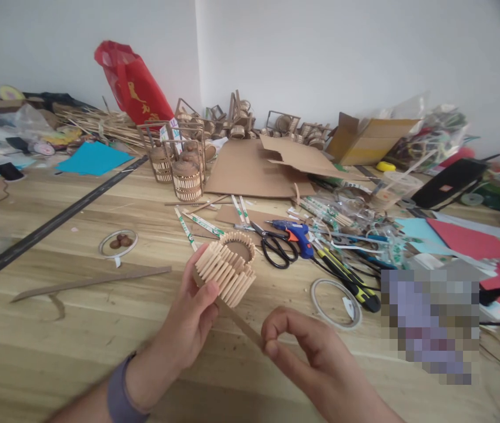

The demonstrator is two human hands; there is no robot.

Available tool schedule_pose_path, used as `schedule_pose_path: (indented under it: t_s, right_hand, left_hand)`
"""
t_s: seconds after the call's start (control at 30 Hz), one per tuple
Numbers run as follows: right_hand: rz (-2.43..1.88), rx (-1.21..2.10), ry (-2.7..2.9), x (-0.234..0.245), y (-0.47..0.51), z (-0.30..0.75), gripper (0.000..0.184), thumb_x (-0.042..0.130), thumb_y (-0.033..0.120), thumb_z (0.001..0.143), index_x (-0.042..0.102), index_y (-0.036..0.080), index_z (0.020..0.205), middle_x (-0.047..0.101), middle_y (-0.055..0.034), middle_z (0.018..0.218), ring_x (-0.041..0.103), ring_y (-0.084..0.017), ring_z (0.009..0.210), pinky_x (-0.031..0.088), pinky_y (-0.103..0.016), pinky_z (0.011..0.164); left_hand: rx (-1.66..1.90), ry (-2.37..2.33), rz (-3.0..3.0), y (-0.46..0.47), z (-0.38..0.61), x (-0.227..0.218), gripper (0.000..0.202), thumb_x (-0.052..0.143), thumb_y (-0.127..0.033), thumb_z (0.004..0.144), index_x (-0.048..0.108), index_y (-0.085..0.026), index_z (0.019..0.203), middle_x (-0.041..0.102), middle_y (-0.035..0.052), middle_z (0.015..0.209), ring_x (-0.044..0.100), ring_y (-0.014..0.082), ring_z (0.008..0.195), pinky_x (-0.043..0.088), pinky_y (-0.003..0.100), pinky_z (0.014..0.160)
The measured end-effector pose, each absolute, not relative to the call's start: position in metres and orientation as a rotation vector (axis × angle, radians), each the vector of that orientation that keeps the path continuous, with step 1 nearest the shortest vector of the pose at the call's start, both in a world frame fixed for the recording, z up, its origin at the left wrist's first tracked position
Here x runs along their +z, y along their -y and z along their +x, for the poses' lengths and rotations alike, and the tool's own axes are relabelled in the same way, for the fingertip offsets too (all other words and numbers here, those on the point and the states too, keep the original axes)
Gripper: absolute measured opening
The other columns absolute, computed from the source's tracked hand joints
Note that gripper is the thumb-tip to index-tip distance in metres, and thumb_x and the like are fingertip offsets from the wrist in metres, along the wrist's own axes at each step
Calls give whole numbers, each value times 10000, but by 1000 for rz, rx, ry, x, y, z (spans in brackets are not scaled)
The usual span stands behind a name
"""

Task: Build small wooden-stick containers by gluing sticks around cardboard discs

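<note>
My left hand is wrapped round a small round basket of pale wooden sticks, tilted on its side with the stick ends toward the right. A narrow brown cardboard strip runs from the basket's lower edge to my right hand. The thumb and forefinger of that hand pinch the strip's free end. Just behind the held basket stands a second stick ring with a brown cardboard base. Black-handled scissors and a blue glue gun lie beyond the hands.
A yellow-black cutter and a tape roll lie to the right. On the left are another tape roll with brown balls inside and a loose cardboard strip. Finished lidded baskets and cardboard sheets stand or lie behind.
</note>
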State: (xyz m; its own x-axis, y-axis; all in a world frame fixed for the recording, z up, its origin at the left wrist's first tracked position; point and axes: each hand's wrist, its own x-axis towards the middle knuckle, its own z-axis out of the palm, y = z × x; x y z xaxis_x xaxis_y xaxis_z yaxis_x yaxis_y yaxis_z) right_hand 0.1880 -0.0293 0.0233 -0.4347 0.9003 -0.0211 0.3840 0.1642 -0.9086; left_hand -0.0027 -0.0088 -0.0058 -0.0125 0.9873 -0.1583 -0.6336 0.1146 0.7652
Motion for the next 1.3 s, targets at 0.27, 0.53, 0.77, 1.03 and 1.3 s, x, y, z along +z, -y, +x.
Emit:
schedule_pose_path:
  t_s: [0.27,0.53,0.77,1.03,1.3]
  right_hand:
    - [-1321,1129,1914,20,22,187,192,521,325,865,578,218,716,653,2,720,596,-150,686,447,-242,655]
    - [-1289,1039,1928,17,21,187,183,522,302,870,570,222,713,675,3,735,620,-149,694,462,-234,656]
    - [-1243,958,1916,15,18,184,177,533,263,867,571,223,699,673,21,701,619,-136,664,475,-205,635]
    - [-1263,822,1835,7,21,181,161,567,258,854,592,224,699,662,18,684,627,-142,649,498,-213,637]
    - [-1252,731,1855,1,16,187,132,644,337,866,663,213,908,721,-34,847,680,-186,785,533,-258,706]
  left_hand:
    - [1280,-673,488,14,-5,-13,834,864,-428,682,464,-324,1406,649,70,1265,630,314,1126,580,315,783]
    - [1198,-559,445,16,-4,-17,799,841,-413,727,454,-345,1422,613,52,1351,582,313,1215,581,291,796]
    - [1140,-480,449,20,-3,-20,777,801,-418,777,416,-368,1449,589,36,1390,613,280,1176,576,307,842]
    - [1133,-463,468,21,0,-19,785,794,-409,784,407,-349,1464,599,52,1374,551,304,1255,523,378,962]
    - [1183,-492,557,22,0,-14,827,784,-534,745,430,-315,1460,641,75,1305,607,301,1155,500,373,930]
